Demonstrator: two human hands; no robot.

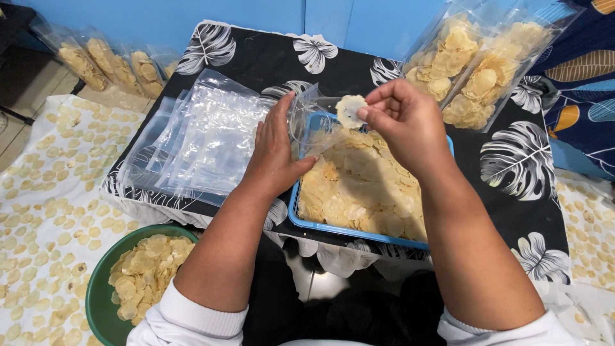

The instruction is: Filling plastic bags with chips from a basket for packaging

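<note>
My left hand [272, 150] holds a clear plastic bag [309, 122] open at its mouth, above the left end of a blue tray [295, 214]. Pinched in the fingers of my right hand [403, 122] is a pale round chip [350, 110], held right at the bag's opening. The tray is heaped with several thin yellow chips [359, 192] and sits on a low table under a black cloth with white leaf prints [512, 173].
A stack of empty clear bags [198, 138] lies left of the tray. Filled chip bags [471, 67] lean at the table's far right, more [109, 64] stand by the far-left wall. A green bowl [96, 295] of chips sits at lower left. Loose chips cover white sheets [45, 186] on the floor.
</note>
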